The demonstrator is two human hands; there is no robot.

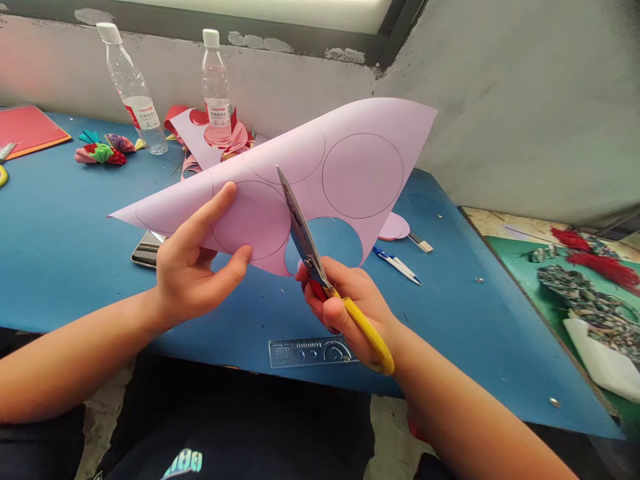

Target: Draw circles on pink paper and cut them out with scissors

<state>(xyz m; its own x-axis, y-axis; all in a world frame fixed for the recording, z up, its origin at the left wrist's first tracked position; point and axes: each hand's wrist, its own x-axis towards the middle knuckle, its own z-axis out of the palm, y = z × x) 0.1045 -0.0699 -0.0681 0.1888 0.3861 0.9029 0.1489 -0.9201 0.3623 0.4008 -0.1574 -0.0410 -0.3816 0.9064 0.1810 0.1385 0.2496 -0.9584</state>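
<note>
My left hand [203,260] pinches the lower edge of a pink-purple paper sheet [350,120], thumb and fingers gripping it. Several circles are drawn on the sheet in dark line, and a round piece is cut out of its lower edge, leaving a curved opening. In my right hand [350,300] is a pair of scissors [303,230] with yellow handles. Their blades lie over the paper between the drawn circle by my left thumb and the cut opening, tips pointing up and left. The lower blade is largely hidden, so how far the scissors are open is unclear.
On the blue table [90,267] lie a clear plastic ruler [313,353], pens [397,265], cut paper circles [395,227] and a phone-like object [146,250]. Two plastic bottles [215,87] stand near the wall. Red paper [33,130] is at left; a green surface [525,267] holds fabric at right.
</note>
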